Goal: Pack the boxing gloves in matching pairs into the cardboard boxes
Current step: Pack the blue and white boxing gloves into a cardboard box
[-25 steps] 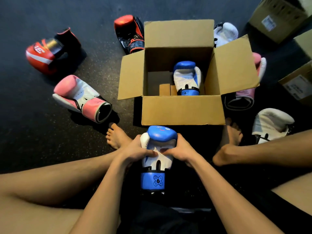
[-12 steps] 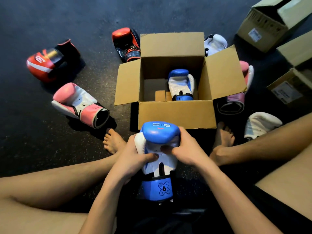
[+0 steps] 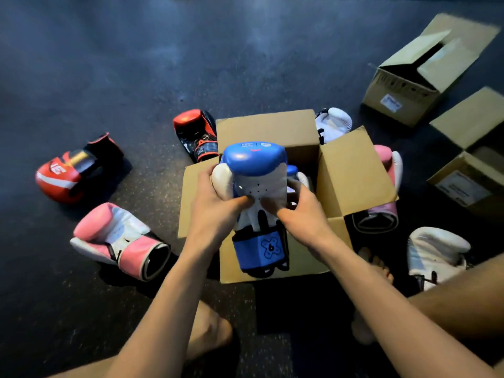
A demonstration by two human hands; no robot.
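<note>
Step in hand: placing the second glove of the blue pair. The blue-and-white padded boxing glove [image 3: 256,186] is held in the air directly above the open brown cardboard box [image 3: 354,173]. Its padded end points away from the person and its blue cuff overhangs the near wall of the box. A small part of a matching blue-and-white glove [image 3: 294,170] shows inside the box, just behind the held glove; the rest is hidden. The left hand [image 3: 215,208] grips the thumb side of the held glove, with its fingers curled round the white padding and pressed into the palm face. The right hand [image 3: 302,211] grips the opposite side in the same way, fingers clamped on the white palm area. Both forearms extend forward and converge on the glove. Judgement: the next move calls for lowering the glove into the box beside its mate, with the cuff clearing the near wall. Both hands should let go only once the glove is seated. The free space inside is hidden from view. Unpacked on the dark floor [image 3: 136,64] are the left pink-and-white glove [image 3: 120,241], the right pink-and-white glove [image 3: 387,184], the far-left red-and-black glove [image 3: 68,173], the upright red-and-black glove [image 3: 196,132], the far white glove [image 3: 334,122] and the near white glove [image 3: 436,252]. Spare cardboard boxes [image 3: 409,85] stand at the right.
</note>
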